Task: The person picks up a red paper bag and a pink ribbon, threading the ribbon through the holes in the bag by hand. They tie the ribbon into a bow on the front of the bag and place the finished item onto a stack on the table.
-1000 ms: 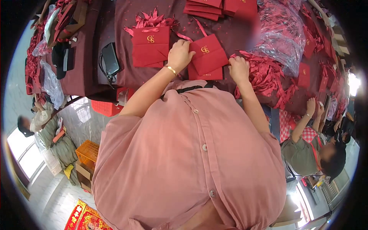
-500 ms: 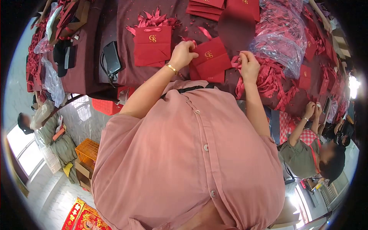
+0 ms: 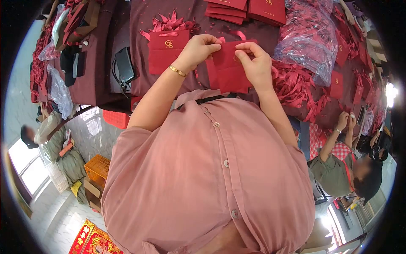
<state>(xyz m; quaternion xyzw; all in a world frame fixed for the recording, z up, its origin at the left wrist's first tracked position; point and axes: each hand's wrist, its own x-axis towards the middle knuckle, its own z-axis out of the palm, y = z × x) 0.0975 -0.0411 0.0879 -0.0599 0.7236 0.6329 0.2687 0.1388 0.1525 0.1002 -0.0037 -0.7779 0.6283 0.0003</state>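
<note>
A small red paper bag [image 3: 228, 75] lies at the table's near edge, under both my hands, its gold print mostly covered. My left hand [image 3: 202, 51] is pinched closed at the bag's upper left, with a bit of pinkish-red ribbon [image 3: 221, 40] at its fingertips. Over the upper right of the bag, my right hand [image 3: 257, 64] has thumb and forefinger pinched together; what lies between them is too small to make out. Left of my left hand rests a finished-looking red bag [image 3: 163, 57] with gold lettering and a ribbon at its top.
Red ribbons [image 3: 294, 86] are heaped to the right beside a clear plastic bag [image 3: 311, 42] of more ribbon. Stacked red bags [image 3: 266, 12] lie at the back. A black phone [image 3: 124, 64] sits at left. A co-worker [image 3: 338, 165] works on the right.
My right hand has moved left from beside the bag to over its upper right. My left hand has risen slightly toward the bag's top edge. A dark round blur over the table has gone.
</note>
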